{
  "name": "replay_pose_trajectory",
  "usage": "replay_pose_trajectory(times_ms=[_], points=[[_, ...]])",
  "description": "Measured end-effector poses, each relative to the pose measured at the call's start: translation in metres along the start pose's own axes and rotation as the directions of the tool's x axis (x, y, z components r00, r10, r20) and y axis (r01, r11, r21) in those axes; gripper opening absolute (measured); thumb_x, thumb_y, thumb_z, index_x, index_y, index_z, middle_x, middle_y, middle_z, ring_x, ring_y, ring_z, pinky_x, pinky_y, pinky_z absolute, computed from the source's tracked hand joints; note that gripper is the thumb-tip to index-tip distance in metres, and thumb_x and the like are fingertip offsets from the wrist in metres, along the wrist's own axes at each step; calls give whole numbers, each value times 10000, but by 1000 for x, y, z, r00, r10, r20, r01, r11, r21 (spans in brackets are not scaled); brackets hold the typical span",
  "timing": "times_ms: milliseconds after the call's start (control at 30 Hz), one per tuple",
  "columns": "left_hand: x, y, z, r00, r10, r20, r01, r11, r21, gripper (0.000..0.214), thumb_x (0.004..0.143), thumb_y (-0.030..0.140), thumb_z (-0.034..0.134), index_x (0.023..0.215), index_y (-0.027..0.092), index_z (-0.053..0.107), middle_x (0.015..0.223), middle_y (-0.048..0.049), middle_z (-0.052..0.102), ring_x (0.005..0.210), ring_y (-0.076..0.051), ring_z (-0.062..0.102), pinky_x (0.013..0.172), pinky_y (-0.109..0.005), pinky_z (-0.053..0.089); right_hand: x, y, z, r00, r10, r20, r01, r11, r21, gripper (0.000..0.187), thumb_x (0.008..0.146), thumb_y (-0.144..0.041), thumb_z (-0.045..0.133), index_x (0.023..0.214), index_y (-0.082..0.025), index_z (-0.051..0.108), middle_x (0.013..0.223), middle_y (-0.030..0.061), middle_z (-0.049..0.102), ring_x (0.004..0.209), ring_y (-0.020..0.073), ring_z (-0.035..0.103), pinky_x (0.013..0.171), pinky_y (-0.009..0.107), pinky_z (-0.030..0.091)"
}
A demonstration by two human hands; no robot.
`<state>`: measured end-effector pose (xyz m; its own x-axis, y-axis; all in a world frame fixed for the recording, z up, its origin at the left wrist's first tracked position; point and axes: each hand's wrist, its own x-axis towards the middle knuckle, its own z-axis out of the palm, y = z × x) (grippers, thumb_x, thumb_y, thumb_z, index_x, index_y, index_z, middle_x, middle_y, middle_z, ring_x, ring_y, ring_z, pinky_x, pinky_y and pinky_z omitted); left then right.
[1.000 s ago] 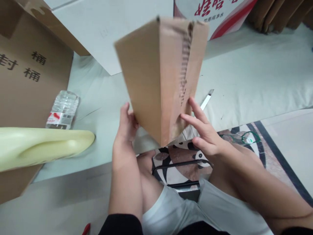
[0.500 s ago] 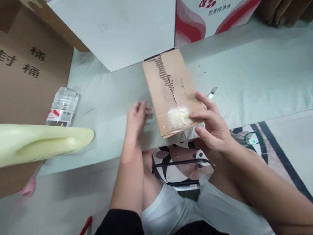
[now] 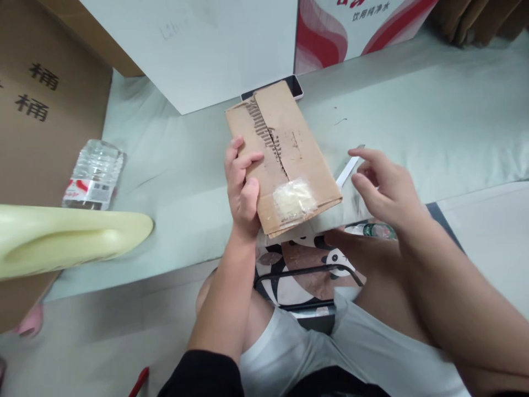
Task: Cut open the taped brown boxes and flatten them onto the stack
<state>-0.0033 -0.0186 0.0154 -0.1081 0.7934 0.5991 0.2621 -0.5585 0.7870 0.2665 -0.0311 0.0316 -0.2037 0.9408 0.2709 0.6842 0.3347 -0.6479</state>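
Observation:
A flat brown cardboard box lies tilted at the front of the covered surface. Its top has a torn, ridged strip and a clear tape patch over a pale label. My left hand grips the box's left edge, fingers over the top. To the right, a slim white utility knife lies beside the box. My right hand hovers over it with thumb and index finger apart; whether the index fingertip touches the knife I cannot tell. A dark-screened phone shows behind the box, partly covered by it.
A white box and a red-and-white carton stand at the back. On the left are a clear water bottle, a pale yellow smooth object and a large brown carton. The surface's front edge runs above my knees.
My left hand has come onto the box's left edge and taken hold. My right hand has let go of the box and moved right, over the knife. The box has shifted slightly left.

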Motion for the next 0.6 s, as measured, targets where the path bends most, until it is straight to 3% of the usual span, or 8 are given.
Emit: replay_pose_trajectory(times_ms=[100, 167, 233, 333, 400, 500, 600], points=[[2, -1, 0, 1000, 9, 11, -9, 1000, -25, 383, 1001, 547, 452, 1151, 263, 661, 1534, -77, 478, 1508, -294, 404, 1260, -485, 375, 2, 4, 1, 961, 189, 201, -122, 944, -305, 388, 970, -458, 468, 1195, -246, 704, 845, 59, 725, 685, 217, 615, 559, 314, 387], [3, 1, 1, 1000, 10, 15, -10, 1000, -26, 369, 996, 542, 462, 1147, 277, 670, 1527, -68, 491, 1491, -291, 427, 1247, -476, 390, 3, 0, 4, 930, 253, 268, -135, 911, -390, 323, 935, -475, 505, 1001, -235, 711, 808, 66, 715, 676, 220, 607, 524, 297, 324], [3, 4, 2, 1000, -10, 11, 10, 1000, -9, 369, 992, 567, 455, 1137, 305, 671, 1524, -45, 501, 1484, -291, 443, 1246, -479, 394, 3, -6, 5, 913, 312, 261, -198, 902, -384, 247, 880, -466, 584, 856, -227, 643, 688, 43, 651, 605, 198, 562, 510, 290, 301], [3, 7, 3, 1000, -14, -2, 14, 1000, 4, 377, 996, 582, 445, 1126, 312, 674, 1517, -41, 513, 1485, -289, 449, 1260, -484, 374, 2, -13, 4, 932, 342, 117, -326, 935, -140, 160, 846, -387, 624, 901, -243, 580, 570, -29, 523, 503, 155, 465, 511, 289, 317], [3, 9, 2, 1000, -14, 6, 14, 1000, 13, 385, 1002, 585, 444, 1136, 307, 676, 1516, -45, 519, 1496, -288, 437, 1277, -491, 348, -2, -15, -1, 953, 299, -38, -290, 944, 158, 197, 876, -380, 599, 1035, -266, 577, 599, -43, 522, 493, 155, 451, 516, 302, 332], [3, 9, 1, 999, -44, 19, 43, 998, 48, 435, 1005, 629, 421, 1151, 306, 675, 1521, -47, 525, 1520, -302, 410, 1297, -512, 313, -11, -18, -11, 978, 117, -172, -1, 829, 560, 310, 925, -541, 488, 1097, -314, 611, 640, -13, 554, 518, 191, 484, 541, 354, 378], [2, 8, 1, 999, -48, 14, 47, 998, 51, 488, 1002, 667, 396, 1156, 295, 671, 1520, -62, 528, 1524, -330, 404, 1282, -543, 323, -17, -27, -23, 971, -114, -209, 233, 637, 735, 354, 921, -569, 467, 1132, -362, 663, 555, -21, 442, 494, 209, 419, 545, 390, 390]])
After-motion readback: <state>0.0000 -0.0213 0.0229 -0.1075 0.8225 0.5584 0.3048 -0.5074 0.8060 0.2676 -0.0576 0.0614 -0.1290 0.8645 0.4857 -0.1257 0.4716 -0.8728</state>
